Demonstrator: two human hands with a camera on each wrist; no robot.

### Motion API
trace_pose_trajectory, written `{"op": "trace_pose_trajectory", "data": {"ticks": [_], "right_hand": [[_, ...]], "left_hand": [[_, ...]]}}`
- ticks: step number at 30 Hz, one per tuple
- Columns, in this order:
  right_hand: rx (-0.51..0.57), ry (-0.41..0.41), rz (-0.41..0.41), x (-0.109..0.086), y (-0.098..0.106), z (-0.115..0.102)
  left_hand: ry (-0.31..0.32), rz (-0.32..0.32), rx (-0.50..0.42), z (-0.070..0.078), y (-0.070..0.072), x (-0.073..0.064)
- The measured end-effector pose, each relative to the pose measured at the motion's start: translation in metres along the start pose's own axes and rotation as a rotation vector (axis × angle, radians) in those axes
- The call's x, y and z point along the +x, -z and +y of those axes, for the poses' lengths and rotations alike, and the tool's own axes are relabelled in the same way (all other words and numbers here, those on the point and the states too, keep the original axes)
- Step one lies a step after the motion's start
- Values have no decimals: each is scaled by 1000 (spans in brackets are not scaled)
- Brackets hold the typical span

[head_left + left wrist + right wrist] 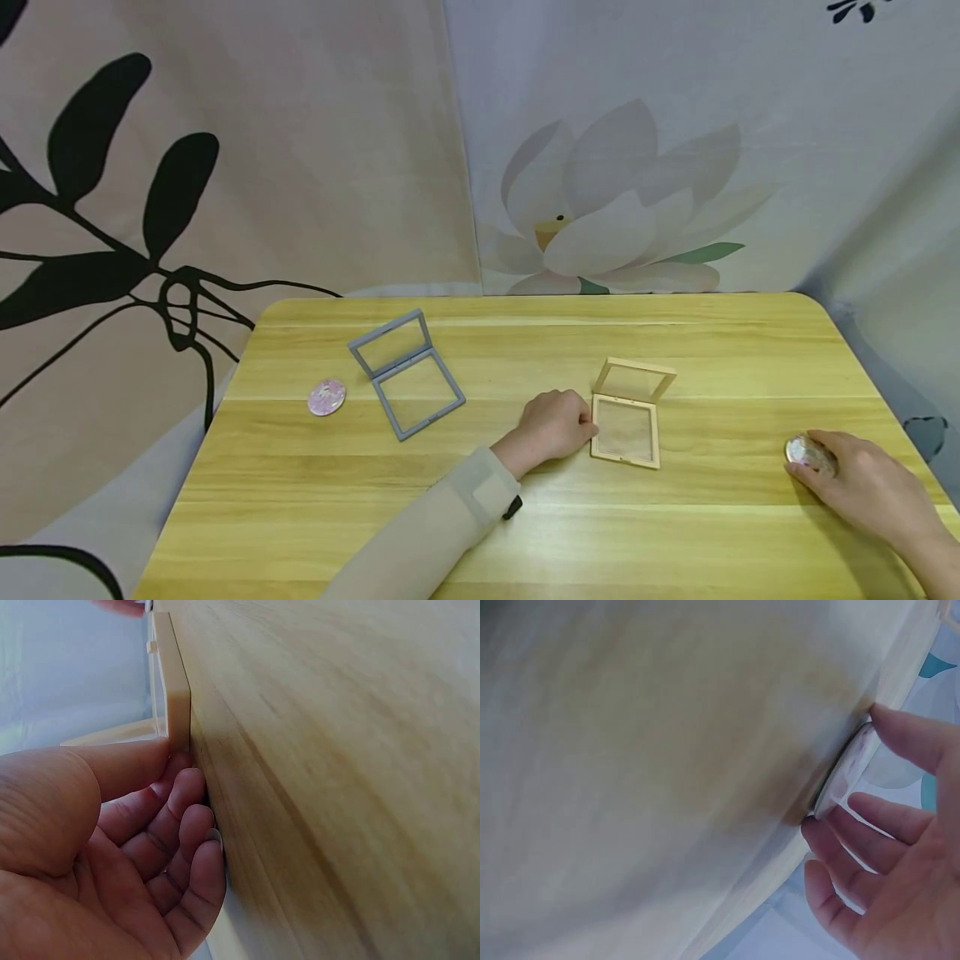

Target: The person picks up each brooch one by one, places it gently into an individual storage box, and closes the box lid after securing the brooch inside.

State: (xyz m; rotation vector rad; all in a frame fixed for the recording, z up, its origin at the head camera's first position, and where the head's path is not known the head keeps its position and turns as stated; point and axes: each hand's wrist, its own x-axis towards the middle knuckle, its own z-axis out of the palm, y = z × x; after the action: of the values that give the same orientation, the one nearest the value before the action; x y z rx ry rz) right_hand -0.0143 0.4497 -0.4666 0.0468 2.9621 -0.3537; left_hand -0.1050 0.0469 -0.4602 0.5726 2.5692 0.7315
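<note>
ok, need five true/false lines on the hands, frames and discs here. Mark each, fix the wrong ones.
1. The left hand pinches the edge of the cream frame. True.
2. The cream frame is folded flat shut. False: its upper panel stands raised at the hinge.
3. In the head view, the pink disc lies left of the grey frame. True.
4. The right hand is holding the grey frame. False: it holds a silver-rimmed disc near the table's right side.
5. Neither hand touches the pink disc. True.
</note>
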Motion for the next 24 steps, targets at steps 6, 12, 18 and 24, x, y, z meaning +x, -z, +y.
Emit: {"op": "trace_pose_trajectory", "data": {"ticks": [6, 12, 18, 24], "right_hand": [[15, -1, -29, 3, 2, -1], [44, 13, 0, 5, 2, 0], [78, 76, 117, 4, 5, -2], [100, 114, 272, -1, 6, -13]], "left_hand": [[-3, 5, -10, -1, 1, 0], [1, 7, -10, -1, 1, -1], [2, 0, -7, -1, 1, 0], [8, 1, 1, 1, 1, -1]]}}
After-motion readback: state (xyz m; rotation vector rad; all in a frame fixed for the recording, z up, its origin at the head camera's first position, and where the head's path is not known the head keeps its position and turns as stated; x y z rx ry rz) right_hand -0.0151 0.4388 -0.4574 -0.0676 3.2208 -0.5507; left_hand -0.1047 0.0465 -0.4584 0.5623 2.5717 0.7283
